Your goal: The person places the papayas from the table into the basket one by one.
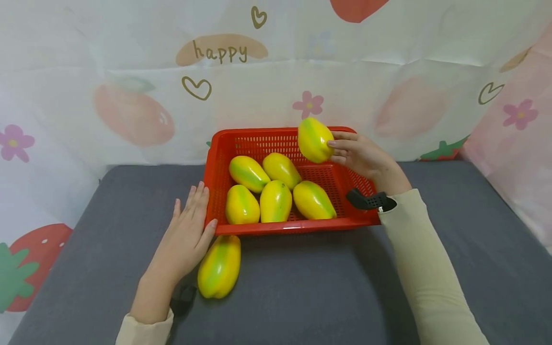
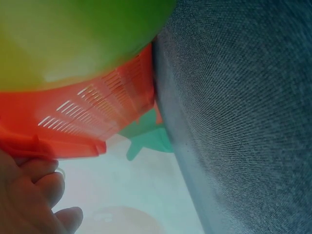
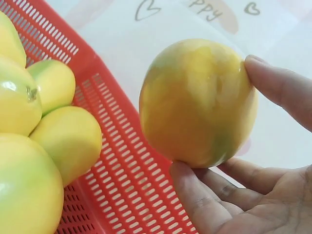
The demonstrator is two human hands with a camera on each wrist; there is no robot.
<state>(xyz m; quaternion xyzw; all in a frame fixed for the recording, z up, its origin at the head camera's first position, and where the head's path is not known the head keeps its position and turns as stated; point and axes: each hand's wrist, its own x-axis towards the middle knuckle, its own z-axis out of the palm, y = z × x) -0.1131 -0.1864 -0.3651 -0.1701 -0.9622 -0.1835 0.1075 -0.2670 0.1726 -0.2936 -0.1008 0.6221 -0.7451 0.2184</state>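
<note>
My right hand (image 1: 360,155) holds a yellow-green papaya (image 1: 315,140) above the back right part of a red basket (image 1: 297,227). Thumb and fingertips pinch it from opposite sides in the right wrist view, the papaya (image 3: 197,105) hanging clear of the basket wall (image 3: 129,178). Several more papayas lie inside, mostly left and centre; one of them is a papaya (image 1: 276,201) at the front middle. Flat against the basket's left side rests my left hand (image 1: 185,239), fingers straight, thumb at the front corner. Just beside that thumb, a papaya (image 1: 220,268) lies on the table outside the basket.
A grey cloth-covered table (image 1: 302,297) carries the basket. Behind it hangs a pale printed curtain (image 1: 258,105) with hearts, flowers and fruit. A black strap (image 1: 366,199) circles my right wrist. The right back part of the basket floor shows bare mesh.
</note>
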